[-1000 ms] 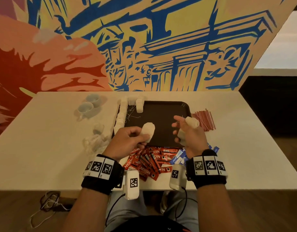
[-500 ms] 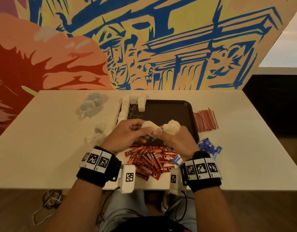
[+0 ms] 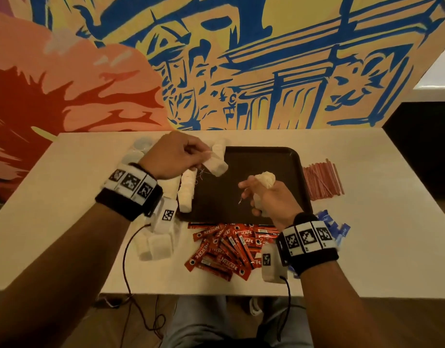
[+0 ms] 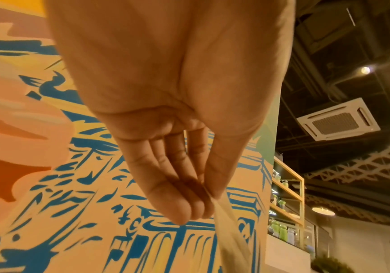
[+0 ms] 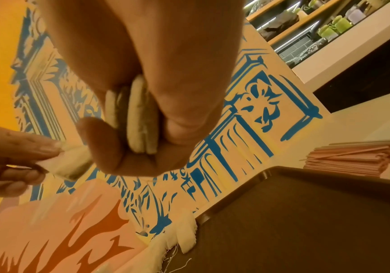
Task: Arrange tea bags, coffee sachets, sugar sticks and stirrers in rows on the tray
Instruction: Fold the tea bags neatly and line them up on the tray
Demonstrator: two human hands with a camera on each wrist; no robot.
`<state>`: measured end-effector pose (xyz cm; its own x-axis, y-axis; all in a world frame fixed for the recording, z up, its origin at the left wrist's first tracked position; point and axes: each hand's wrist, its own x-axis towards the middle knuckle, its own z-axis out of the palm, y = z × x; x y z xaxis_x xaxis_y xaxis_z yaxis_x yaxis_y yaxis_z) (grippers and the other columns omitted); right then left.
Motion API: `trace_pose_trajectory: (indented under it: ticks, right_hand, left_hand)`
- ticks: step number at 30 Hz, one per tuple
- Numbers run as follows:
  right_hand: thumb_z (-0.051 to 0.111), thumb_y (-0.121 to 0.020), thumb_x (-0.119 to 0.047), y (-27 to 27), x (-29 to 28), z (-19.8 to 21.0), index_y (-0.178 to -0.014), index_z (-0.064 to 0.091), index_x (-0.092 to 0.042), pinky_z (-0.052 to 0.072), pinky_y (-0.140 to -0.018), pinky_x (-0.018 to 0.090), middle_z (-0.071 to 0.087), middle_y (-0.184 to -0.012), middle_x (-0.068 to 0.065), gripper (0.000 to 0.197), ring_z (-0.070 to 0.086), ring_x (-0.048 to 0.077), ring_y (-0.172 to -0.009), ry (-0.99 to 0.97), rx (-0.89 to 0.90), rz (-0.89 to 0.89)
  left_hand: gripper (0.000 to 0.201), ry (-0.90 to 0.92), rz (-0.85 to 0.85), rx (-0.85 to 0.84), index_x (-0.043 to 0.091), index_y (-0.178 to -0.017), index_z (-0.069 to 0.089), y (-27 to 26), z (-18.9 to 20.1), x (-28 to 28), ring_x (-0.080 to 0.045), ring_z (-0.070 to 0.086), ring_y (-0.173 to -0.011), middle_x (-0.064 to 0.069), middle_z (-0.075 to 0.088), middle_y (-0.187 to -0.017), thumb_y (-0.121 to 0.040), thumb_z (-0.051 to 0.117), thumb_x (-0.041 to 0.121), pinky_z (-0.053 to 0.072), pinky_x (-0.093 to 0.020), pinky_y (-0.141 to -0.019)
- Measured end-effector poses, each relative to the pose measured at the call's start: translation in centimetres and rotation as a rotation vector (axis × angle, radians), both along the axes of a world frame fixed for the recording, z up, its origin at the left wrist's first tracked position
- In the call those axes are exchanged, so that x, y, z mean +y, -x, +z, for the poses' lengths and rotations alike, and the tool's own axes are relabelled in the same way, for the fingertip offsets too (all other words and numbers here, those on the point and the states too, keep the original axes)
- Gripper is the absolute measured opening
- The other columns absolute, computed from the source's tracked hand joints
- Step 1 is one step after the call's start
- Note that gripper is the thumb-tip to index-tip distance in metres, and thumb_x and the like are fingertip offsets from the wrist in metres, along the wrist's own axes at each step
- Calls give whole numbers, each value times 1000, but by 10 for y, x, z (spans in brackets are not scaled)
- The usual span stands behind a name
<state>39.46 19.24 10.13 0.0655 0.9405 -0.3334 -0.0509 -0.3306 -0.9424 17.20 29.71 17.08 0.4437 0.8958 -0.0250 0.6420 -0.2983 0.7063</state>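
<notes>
Left hand [image 3: 175, 156]: fingers [image 4: 184, 208] pinch one soft white tea bag [image 3: 215, 166] by a corner, its long axis slanting down toward the right, above the dark tray's [image 3: 295, 159] far-left corner and the tea-bag row [image 3: 186, 190] along its left edge. Tray centre bare. Right hand [image 3: 267, 200]: fingers curled around a stack of flat tea bags [image 5: 140, 118]; thin red stirrers [image 3: 321, 182] lie on the desk [image 3: 382, 222] beyond the right rim.

The table [image 3: 367, 247] and tray [image 3: 254, 162] are viewed from above, forward and down, by the head camera. Each palm is seen close up from below by its wrist camera, tilted towards the mural [image 4: 49, 203]. The mural is shared by all views.
</notes>
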Motion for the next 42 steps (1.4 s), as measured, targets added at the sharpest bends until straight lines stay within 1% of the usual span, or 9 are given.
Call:
trace_pose_trajectory:
  ticks: [3,5,9,13,16,19,25,33,42]
  right_hand:
    - [47,-106,-38,-3,7,-4,-107,71,-4,47,-54,27,63,-83,8,42,57,14,-70,13,77,-24]
    - [44,-107,-39,-5,10,-6,-108,70,-4,51,-55,28,63,-80,8,44,59,15,-70,22,148,-33]
    - [39,-106,-47,-10,18,-12,-108,67,-11,58,-64,36,65,-85,9,46,64,19,-79,65,217,-25]
    - [42,-104,-50,-14,30,-17,-106,66,-15,59,-65,39,66,-88,9,43,66,20,-81,120,201,-17]
    - [49,-103,-47,-15,42,-20,-108,66,-14,58,-61,35,66,-87,6,38,68,17,-79,148,174,-11]
    - [55,-101,-43,-15,54,-24,-111,66,-11,57,-61,32,66,-92,8,36,69,16,-79,173,178,-20]
    - [59,-101,-33,-21,69,-32,-116,68,-9,57,-66,34,65,-98,11,29,67,22,-87,219,247,-11]
    - [57,-99,-30,-25,79,-39,-120,66,-6,58,-66,34,65,-99,13,33,66,24,-88,239,303,13]
    - [32,-105,-23,-25,82,-46,-125,64,-3,59,-71,39,66,-106,19,42,65,30,-92,260,395,58]
  left_hand:
    - [17,-53,-7,135,19,-108,75,-2,-2,43,-12,70,-75,6,73,-86,-95,67,28,59,-26,-72]
    - [19,-92,-27,230,18,-110,74,-9,-9,71,-10,67,-73,10,69,-88,-96,66,26,54,-23,-66]
    - [20,-128,-85,406,15,-111,75,-25,-38,119,-2,60,-68,1,73,-101,-96,66,25,46,-20,-66]
    - [18,-62,-118,535,15,-107,76,-44,-76,148,-13,61,-83,-3,73,-103,-93,69,23,50,-31,-81]
    - [10,2,-113,596,22,-97,73,-57,-103,160,-20,64,-96,2,67,-95,-87,73,22,49,-31,-81]
    - [8,73,-132,607,24,-86,71,-65,-126,170,-21,65,-92,1,69,-90,-84,77,20,46,-29,-76]
    - [14,140,-95,608,29,-76,69,-68,-152,193,-20,66,-92,2,73,-94,-81,80,23,49,-30,-78]
    - [10,95,-35,593,22,-91,75,-76,-168,212,-24,66,-96,-3,73,-101,-83,80,22,48,-30,-77]
    - [14,59,-11,603,19,-96,73,-82,-168,217,-26,66,-96,-3,72,-103,-83,79,18,47,-29,-77]
